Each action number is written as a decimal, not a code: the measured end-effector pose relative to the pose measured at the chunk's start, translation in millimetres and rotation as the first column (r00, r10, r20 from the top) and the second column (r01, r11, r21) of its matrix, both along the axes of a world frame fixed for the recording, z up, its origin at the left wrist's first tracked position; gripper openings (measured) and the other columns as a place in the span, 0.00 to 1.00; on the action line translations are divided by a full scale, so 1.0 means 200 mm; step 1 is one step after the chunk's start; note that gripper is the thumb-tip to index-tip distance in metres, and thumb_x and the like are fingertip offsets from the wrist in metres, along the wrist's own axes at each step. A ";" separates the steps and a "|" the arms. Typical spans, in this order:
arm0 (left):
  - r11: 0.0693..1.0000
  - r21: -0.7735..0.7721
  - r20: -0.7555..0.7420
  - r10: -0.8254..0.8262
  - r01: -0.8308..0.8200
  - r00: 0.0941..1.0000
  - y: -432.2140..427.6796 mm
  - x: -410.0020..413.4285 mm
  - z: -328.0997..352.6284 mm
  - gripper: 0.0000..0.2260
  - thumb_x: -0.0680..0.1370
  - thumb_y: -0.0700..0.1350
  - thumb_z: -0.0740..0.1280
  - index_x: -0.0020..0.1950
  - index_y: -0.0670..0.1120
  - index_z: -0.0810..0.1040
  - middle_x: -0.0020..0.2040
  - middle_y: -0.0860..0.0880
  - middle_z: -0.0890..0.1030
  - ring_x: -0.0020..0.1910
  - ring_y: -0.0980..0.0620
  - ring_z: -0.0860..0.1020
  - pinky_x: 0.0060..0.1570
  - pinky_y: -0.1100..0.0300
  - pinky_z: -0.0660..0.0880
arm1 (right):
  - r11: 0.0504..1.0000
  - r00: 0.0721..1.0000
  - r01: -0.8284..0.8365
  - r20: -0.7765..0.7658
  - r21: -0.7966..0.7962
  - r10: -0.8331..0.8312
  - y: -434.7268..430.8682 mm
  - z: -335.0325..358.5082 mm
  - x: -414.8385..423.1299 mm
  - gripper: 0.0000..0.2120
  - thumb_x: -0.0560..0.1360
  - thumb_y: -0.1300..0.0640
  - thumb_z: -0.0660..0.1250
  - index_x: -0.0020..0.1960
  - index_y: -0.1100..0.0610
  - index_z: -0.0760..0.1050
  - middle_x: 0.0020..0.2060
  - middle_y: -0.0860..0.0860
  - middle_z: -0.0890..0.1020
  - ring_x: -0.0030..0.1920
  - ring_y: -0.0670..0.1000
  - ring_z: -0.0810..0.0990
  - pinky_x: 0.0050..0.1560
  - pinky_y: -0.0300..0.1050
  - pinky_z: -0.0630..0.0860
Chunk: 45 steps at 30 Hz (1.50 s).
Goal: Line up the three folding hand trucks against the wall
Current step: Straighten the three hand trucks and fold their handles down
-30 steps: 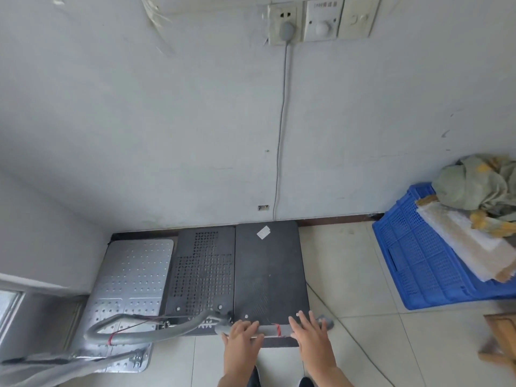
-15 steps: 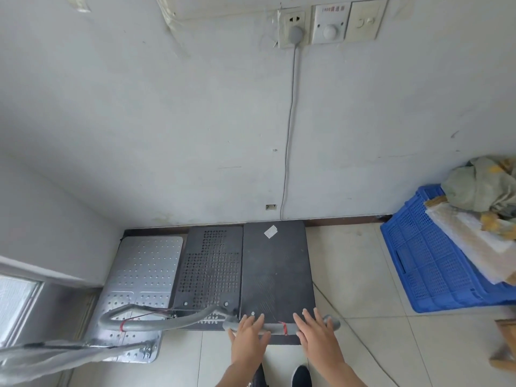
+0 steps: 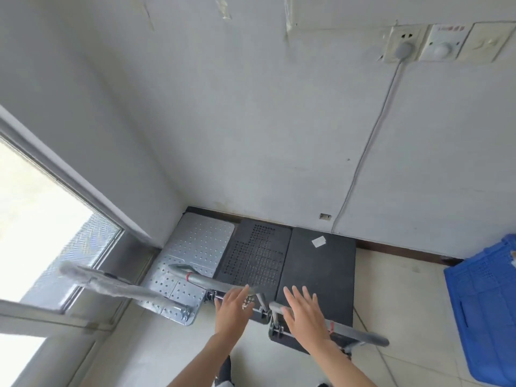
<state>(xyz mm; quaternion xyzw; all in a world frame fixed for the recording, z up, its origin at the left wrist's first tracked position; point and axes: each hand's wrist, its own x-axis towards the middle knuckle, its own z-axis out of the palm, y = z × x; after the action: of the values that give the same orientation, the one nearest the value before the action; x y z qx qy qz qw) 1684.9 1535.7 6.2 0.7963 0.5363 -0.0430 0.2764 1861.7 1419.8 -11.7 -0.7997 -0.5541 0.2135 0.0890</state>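
Three hand trucks stand side by side with their far ends at the wall: a silver perforated one (image 3: 195, 247) in the corner, a black perforated one (image 3: 257, 255) in the middle, and a plain black one (image 3: 321, 263) with a white label on the right. Each has a grey handle at its near end. My left hand (image 3: 233, 308) hovers with fingers apart over the middle truck's handle (image 3: 201, 279). My right hand (image 3: 305, 314) is spread above the right truck's handle (image 3: 360, 333). Neither hand grips anything.
A blue plastic crate (image 3: 485, 303) stands on the tiled floor at the right. A window (image 3: 42, 227) fills the left wall. A grey cable (image 3: 368, 141) runs down the wall from a socket (image 3: 403, 43) to the floor behind the trucks.
My view has swung to the left and closer. Both hands have lifted off the right truck's handle, and my left hand has moved over the middle truck's handle.
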 end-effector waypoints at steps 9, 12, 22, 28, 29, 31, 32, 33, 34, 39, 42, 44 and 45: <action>0.998 -0.024 -0.055 -0.061 0.060 0.997 0.53 -0.59 -0.08 0.25 0.80 0.56 0.60 0.76 0.55 0.60 0.77 0.52 0.64 0.78 0.50 0.55 0.76 0.36 0.46 | 0.996 0.997 0.077 0.010 -0.041 -0.077 0.44 -0.03 -0.57 0.25 0.81 0.43 0.53 0.75 0.50 0.56 0.75 0.53 0.63 0.75 0.59 0.57 0.73 0.61 0.58; 0.993 -0.056 -0.061 -0.109 0.105 0.992 0.72 -0.74 -0.13 0.26 0.80 0.56 0.60 0.77 0.55 0.58 0.78 0.53 0.59 0.79 0.50 0.52 0.76 0.36 0.45 | 0.989 0.991 0.133 0.010 -0.070 -0.133 0.57 -0.08 -0.76 0.25 0.80 0.43 0.54 0.75 0.50 0.57 0.74 0.54 0.65 0.75 0.59 0.58 0.72 0.62 0.60; 0.925 -0.023 -0.172 -0.378 0.380 0.910 1.06 -0.91 -0.27 0.28 0.79 0.59 0.60 0.77 0.57 0.53 0.80 0.48 0.51 0.79 0.46 0.45 0.73 0.30 0.47 | 0.948 0.953 0.303 0.034 -0.093 -0.301 0.90 -0.12 -1.00 0.26 0.80 0.44 0.55 0.75 0.51 0.56 0.75 0.58 0.62 0.75 0.62 0.56 0.70 0.64 0.61; 0.839 -0.011 -0.221 -0.532 0.543 0.817 1.17 -0.76 -0.30 0.26 0.78 0.65 0.57 0.75 0.61 0.60 0.80 0.49 0.55 0.79 0.47 0.46 0.73 0.31 0.42 | 0.935 0.949 0.316 0.045 -0.162 -0.312 0.98 -0.22 -0.93 0.28 0.80 0.41 0.55 0.76 0.49 0.55 0.76 0.59 0.59 0.75 0.64 0.55 0.70 0.64 0.59; 0.831 -0.011 -0.233 -0.544 0.557 0.807 1.18 -0.74 -0.31 0.25 0.78 0.65 0.56 0.74 0.61 0.61 0.79 0.49 0.56 0.79 0.47 0.46 0.73 0.32 0.41 | 0.936 0.950 0.311 0.034 -0.168 -0.310 0.98 -0.24 -0.92 0.27 0.80 0.41 0.55 0.76 0.49 0.55 0.76 0.59 0.59 0.75 0.64 0.55 0.70 0.64 0.60; 0.822 -0.027 -0.225 -0.560 0.569 0.798 1.19 -0.70 -0.35 0.24 0.79 0.64 0.55 0.74 0.60 0.62 0.78 0.50 0.61 0.79 0.47 0.49 0.73 0.34 0.40 | 0.942 0.955 0.292 0.006 -0.163 -0.295 0.98 -0.29 -0.92 0.25 0.81 0.43 0.55 0.75 0.50 0.58 0.75 0.59 0.61 0.74 0.65 0.55 0.71 0.62 0.60; 0.827 -0.040 -0.203 -0.556 0.561 0.806 1.19 -0.69 -0.37 0.24 0.79 0.63 0.56 0.74 0.60 0.63 0.75 0.51 0.66 0.78 0.48 0.54 0.74 0.35 0.42 | 0.946 0.956 0.289 -0.007 -0.148 -0.293 0.97 -0.31 -0.92 0.24 0.81 0.45 0.55 0.74 0.51 0.60 0.74 0.59 0.62 0.74 0.65 0.56 0.70 0.62 0.61; 0.838 -0.052 -0.172 -0.544 0.544 0.822 1.18 -0.69 -0.39 0.23 0.79 0.63 0.57 0.74 0.60 0.64 0.71 0.53 0.72 0.76 0.48 0.61 0.75 0.37 0.45 | 0.947 0.954 0.295 -0.020 -0.125 -0.300 0.96 -0.33 -0.92 0.22 0.81 0.46 0.56 0.73 0.52 0.63 0.73 0.59 0.64 0.73 0.66 0.58 0.69 0.64 0.61; 0.849 -0.054 -0.142 -0.528 0.526 0.837 1.18 -0.69 -0.40 0.22 0.79 0.62 0.58 0.73 0.60 0.65 0.66 0.54 0.76 0.71 0.49 0.67 0.76 0.39 0.49 | 0.947 0.950 0.308 -0.031 -0.095 -0.312 0.96 -0.34 -0.92 0.20 0.81 0.49 0.58 0.71 0.53 0.66 0.72 0.60 0.67 0.72 0.67 0.60 0.68 0.66 0.63; 0.885 -0.027 -0.088 -0.466 0.465 0.880 1.11 -0.64 -0.45 0.20 0.78 0.61 0.62 0.69 0.60 0.71 0.56 0.53 0.81 0.62 0.49 0.75 0.75 0.38 0.55 | 0.948 0.948 0.319 -0.004 -0.010 -0.319 0.90 -0.39 -0.88 0.15 0.79 0.54 0.64 0.65 0.55 0.74 0.67 0.62 0.73 0.68 0.69 0.66 0.63 0.69 0.68; 0.891 -0.038 -0.076 -0.454 0.453 0.888 1.06 -0.59 -0.45 0.20 0.77 0.61 0.63 0.68 0.59 0.73 0.57 0.52 0.81 0.62 0.48 0.75 0.73 0.39 0.54 | 0.943 0.943 0.333 0.001 0.016 -0.333 0.86 -0.40 -0.82 0.13 0.78 0.55 0.66 0.62 0.55 0.75 0.66 0.61 0.74 0.68 0.69 0.67 0.61 0.69 0.70; 0.893 -0.039 -0.071 -0.450 0.448 0.890 1.01 -0.55 -0.45 0.19 0.77 0.61 0.63 0.68 0.58 0.73 0.57 0.52 0.81 0.62 0.48 0.75 0.73 0.38 0.53 | 0.941 0.942 0.336 -0.004 0.021 -0.336 0.82 -0.41 -0.78 0.13 0.78 0.55 0.65 0.61 0.55 0.75 0.67 0.61 0.73 0.69 0.69 0.66 0.62 0.69 0.69; 0.895 -0.040 -0.066 -0.446 0.444 0.893 0.99 -0.54 -0.45 0.19 0.77 0.60 0.63 0.68 0.58 0.73 0.57 0.52 0.81 0.62 0.48 0.75 0.73 0.37 0.53 | 0.942 0.943 0.333 -0.002 0.024 -0.333 0.80 -0.42 -0.76 0.12 0.79 0.54 0.64 0.61 0.55 0.75 0.68 0.61 0.73 0.70 0.68 0.65 0.63 0.69 0.68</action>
<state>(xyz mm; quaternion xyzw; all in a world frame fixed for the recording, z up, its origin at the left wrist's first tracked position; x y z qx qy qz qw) 1576.9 1733.8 -83.6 0.8923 0.3492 -0.1407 0.2490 1708.9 1580.6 -94.9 -0.8810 -0.4134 0.1879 0.1330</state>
